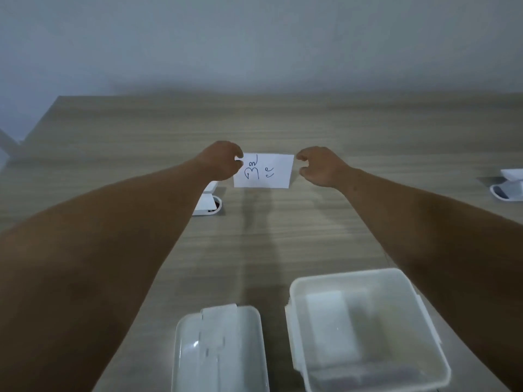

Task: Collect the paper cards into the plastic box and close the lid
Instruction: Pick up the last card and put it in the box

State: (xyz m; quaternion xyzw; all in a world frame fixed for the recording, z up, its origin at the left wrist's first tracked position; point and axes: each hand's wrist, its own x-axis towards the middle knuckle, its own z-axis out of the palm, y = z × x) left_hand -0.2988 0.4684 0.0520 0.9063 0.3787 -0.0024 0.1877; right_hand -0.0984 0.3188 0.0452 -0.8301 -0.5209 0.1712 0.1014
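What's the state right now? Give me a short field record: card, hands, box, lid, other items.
card: white paper card with handwriting, held up above the table
left hand: left hand pinches the card's left edge
right hand: right hand by the card's right edge, contact unclear
box: plastic box open, near right, something white inside
lid: lid off, lying left of the box
other: white holders at left and far right
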